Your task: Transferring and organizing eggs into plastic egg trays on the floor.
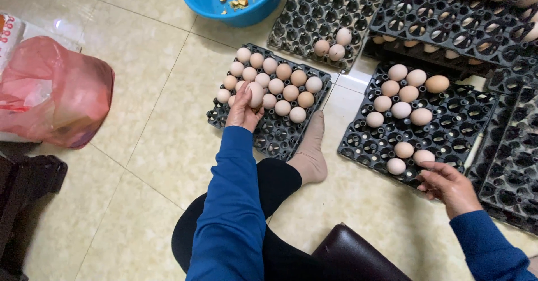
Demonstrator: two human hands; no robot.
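Beige egg (256, 95) upright, long axis vertical, in L hand (243, 112).

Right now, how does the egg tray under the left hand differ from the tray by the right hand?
The left tray holds about twenty eggs packed in tight rows, filling its far half; the right tray holds about a dozen, in two loose groups. The left hand grips an egg over its tray; the right hand only touches its tray's near edge. Both are black plastic trays on the tiled floor.
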